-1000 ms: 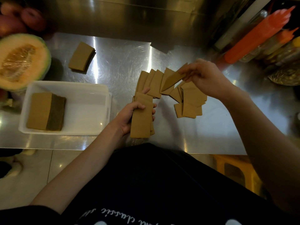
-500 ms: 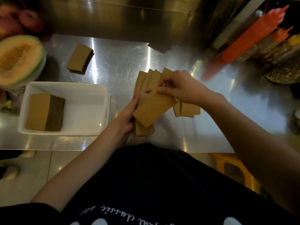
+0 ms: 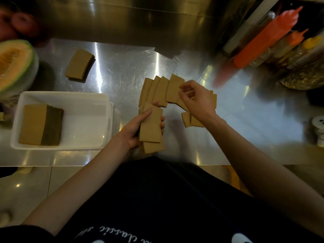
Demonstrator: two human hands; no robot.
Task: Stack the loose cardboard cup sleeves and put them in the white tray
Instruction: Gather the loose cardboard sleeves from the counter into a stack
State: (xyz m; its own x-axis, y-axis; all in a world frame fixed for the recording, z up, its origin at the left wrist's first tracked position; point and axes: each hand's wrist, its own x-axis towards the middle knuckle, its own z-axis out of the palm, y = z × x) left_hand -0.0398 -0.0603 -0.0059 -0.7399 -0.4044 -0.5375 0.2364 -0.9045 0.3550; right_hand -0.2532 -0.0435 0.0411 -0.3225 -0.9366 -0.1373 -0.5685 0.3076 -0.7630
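My left hand (image 3: 135, 130) grips a stack of brown cardboard cup sleeves (image 3: 151, 128) just above the steel counter's front edge. Beyond it, loose sleeves (image 3: 157, 90) lie fanned out on the counter. My right hand (image 3: 197, 100) hovers over the right part of that fan with curled fingers at the edge of one sleeve (image 3: 174, 88); whether it grips the sleeve is unclear. The white tray (image 3: 91, 100) sits at the left and holds a tall sleeve stack (image 3: 37, 124) in its left half. Another small sleeve stack (image 3: 78, 64) lies at the back left.
A cut melon (image 3: 14, 64) wrapped in film sits left of the tray, with apples (image 3: 19, 23) behind it. Orange squeeze bottles (image 3: 263, 39) and jars crowd the back right. A small white canister (image 3: 320, 130) stands at the right edge.
My right hand carried one sleeve from the fan onto the stack in my left hand, let it go, and moved back to the loose sleeves.
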